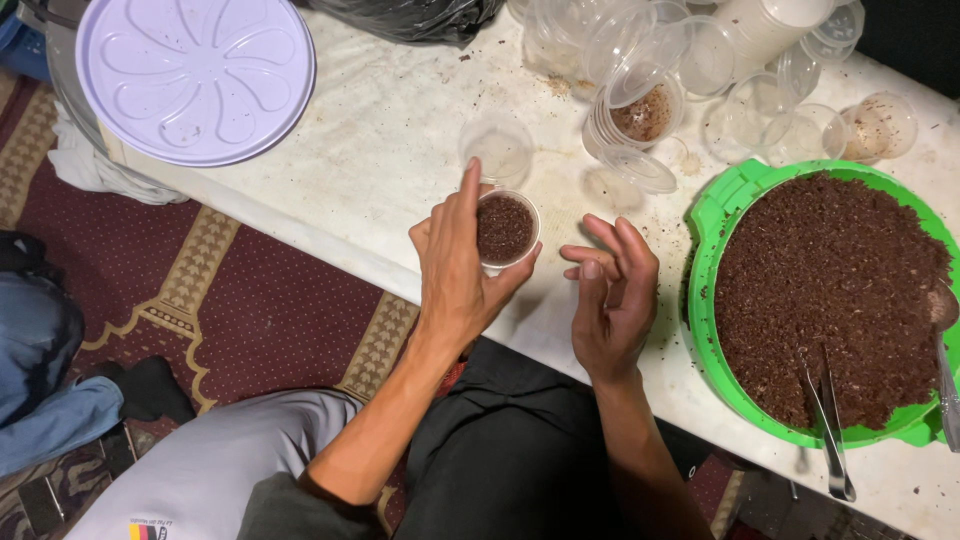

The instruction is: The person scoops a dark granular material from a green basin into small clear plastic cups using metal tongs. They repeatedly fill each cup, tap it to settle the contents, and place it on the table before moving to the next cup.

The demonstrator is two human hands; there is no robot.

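My left hand [455, 265] grips a small clear plastic cup [505, 230] filled with dark brown crumbly soil, held just above the white table [380, 150]. My right hand [612, 290] hovers beside the cup to its right, fingers loosely curled and holding nothing. A green round bowl [705, 225] heaped with the same brown soil sits at the right, with metal tongs [828, 425] resting on its near rim and a spoon [945, 350] at its right edge.
Several empty clear cups and lids [640, 40] lie at the back, one stack [640, 115] holding some soil. A large pale purple round lid [195, 75] lies at the far left. Another person's jeans-clad leg [40, 370] is on the patterned carpet at left.
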